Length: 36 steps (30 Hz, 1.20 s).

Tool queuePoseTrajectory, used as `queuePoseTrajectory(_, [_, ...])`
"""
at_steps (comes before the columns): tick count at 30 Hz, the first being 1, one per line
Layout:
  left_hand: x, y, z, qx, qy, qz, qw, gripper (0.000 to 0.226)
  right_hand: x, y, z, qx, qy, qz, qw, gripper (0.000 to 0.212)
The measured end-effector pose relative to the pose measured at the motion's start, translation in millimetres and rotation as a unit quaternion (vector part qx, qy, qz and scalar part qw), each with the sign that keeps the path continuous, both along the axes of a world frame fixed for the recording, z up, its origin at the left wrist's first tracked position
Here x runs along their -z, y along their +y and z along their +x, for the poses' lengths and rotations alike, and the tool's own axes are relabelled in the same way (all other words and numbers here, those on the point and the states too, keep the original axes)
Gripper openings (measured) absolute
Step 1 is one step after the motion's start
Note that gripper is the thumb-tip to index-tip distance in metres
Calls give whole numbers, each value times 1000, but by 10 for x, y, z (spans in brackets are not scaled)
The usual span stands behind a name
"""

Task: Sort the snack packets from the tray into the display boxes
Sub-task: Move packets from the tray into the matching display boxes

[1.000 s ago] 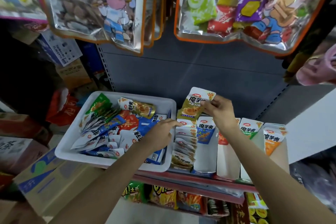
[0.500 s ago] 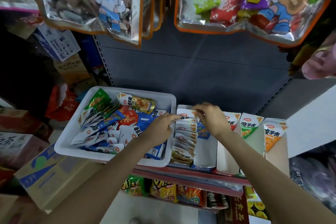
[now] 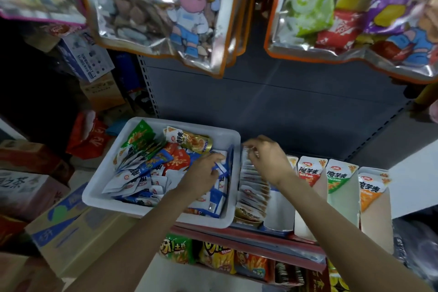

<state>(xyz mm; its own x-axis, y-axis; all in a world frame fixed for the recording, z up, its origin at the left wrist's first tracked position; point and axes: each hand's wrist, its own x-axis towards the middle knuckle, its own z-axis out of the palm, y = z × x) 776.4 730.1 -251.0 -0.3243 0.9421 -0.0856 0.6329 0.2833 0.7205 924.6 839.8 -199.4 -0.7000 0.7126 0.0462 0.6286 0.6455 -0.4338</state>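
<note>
Hands over tray and first box

Packets [image 3: 151, 173] fill the white tray [image 3: 99, 193] that I see sitting on the shelf edge, a loose heap of blue, white, red and green wrappers with one gold packet [image 3: 189, 141] lying near the far wall. My left hand [image 3: 201, 173] is down in the right part of the tray, fingers curled round the top of a blue and white packet [image 3: 221, 173] that stands against the tray's right wall.

Just beside the tray on the right stands the row of display boxes. The nearest box [image 3: 252, 193] holds a dense stack of packets standing on edge, front to back. My right hand [image 3: 265, 157] is at the far end of that stack, fingers bent down and pinching the tops of the rearmost packets; how many it holds I cannot tell, as the picture is blurred there.

Further right come a blue box [image 3: 278, 211], partly hidden by my right forearm, then a red box [image 3: 309, 173], a green box [image 3: 339, 176] and an orange box [image 3: 371, 188], each with its flap upright.

Large clear bags [image 3: 151, 14] of sweets hang overhead, and chip bags [image 3: 213, 257] sit on the shelf below. Cardboard cartons [image 3: 59, 227] are stacked to the left of the tray.
</note>
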Motion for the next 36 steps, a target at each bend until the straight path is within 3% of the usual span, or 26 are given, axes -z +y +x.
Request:
queuePoseTrajectory(5, [82,-52,-617,-127,-16,-8,992,38,168,-134,-707,-49,-35,-83,995,38])
queuePoseTrajectory(10, [120,69,-1142,-157,-56,-92,982,38,546,-177,-1378,-52,-112,-142,982,57])
queuePoseTrajectory(15, [203,298,-1482,-172,-82,-113,975,47,807,-148,-1704,-32,-159,-97,982,61])
queuePoseTrajectory(19, [269,375,-1515,-174,-68,-122,975,49,972,-22,-1791,-2,-181,-66,981,50])
queuePoseTrajectory(22, [336,394,-1533,-187,-2,-91,978,36,813,-68,-1750,28,-189,-52,980,38])
queuePoseTrajectory(25, [346,320,-1546,-156,27,-62,985,4,789,-91,-1704,38,-182,-41,982,38])
queuePoseTrajectory(29, [223,206,-1459,-113,29,48,992,9,658,-172,-1648,45,-135,-64,988,42])
queuePoseTrajectory(33, [-43,90,-1208,-92,25,217,972,5,414,-244,-1477,28,-80,-39,996,23])
queuePoseTrajectory(36, [-136,93,-1002,-151,82,257,951,26,366,-249,-1202,56,31,-77,995,23])
